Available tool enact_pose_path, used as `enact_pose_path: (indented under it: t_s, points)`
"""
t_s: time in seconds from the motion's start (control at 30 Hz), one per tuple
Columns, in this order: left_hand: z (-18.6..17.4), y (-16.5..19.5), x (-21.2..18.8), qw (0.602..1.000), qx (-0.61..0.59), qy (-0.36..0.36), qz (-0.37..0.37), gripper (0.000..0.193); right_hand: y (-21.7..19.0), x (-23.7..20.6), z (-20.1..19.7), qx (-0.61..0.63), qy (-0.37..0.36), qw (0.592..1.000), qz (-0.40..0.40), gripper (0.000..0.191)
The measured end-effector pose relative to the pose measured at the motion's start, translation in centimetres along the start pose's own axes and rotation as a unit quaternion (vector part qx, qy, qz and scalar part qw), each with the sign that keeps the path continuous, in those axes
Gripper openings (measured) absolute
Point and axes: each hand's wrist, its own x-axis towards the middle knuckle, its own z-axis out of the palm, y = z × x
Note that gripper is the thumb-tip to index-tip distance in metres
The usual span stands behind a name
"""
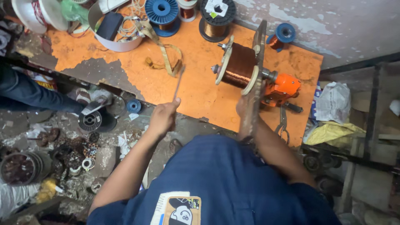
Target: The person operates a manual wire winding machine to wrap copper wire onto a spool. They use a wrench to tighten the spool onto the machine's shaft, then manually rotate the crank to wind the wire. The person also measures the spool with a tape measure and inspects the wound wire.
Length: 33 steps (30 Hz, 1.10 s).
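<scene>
Standing over the chipped orange workbench [196, 83]: copper-wound coil former [238, 65] on its orange winder [282, 88]. Your left hand [163, 116] pinches a thin grey rod [179, 82]; right hand [246, 106] grip unclear behind the upright. Slack feed risks uneven turns.

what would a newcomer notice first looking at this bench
Most striking is the big coil of copper wire on a winder in the middle of the orange table, with the orange hand drill just right of it. The left hand pinches a thin strip at the near edge; the right hand sits by the winder's upright bar.
</scene>
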Motion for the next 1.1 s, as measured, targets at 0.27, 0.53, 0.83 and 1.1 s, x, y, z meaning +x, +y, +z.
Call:
enact_pose_path:
  t_s: [0.27, 0.53, 0.83, 1.1]
  points:
    - [2.4, -5.3, 4.2, 0.937, 0.329, 0.108, 0.049, 0.060, -5.7, -3.1, -3.3, 0.457, -0.261, 0.845, 0.098, 0.061]
    - [1.7, -1.4, 5.7, 0.903, 0.402, 0.134, 0.072, 0.054, -11.0, 3.6, -2.5, 0.674, -0.221, 0.695, 0.123, 0.066]
    - [4.2, 9.1, 4.4, 0.910, 0.014, -0.026, 0.413, 0.025, -1.6, -0.1, -10.0, 0.709, 0.172, 0.678, 0.089, 0.033]
    - [5.9, 12.3, 8.3, 0.893, -0.026, -0.090, 0.440, 0.018, -0.6, 3.6, -14.0, 0.430, 0.050, 0.902, -0.010, 0.035]
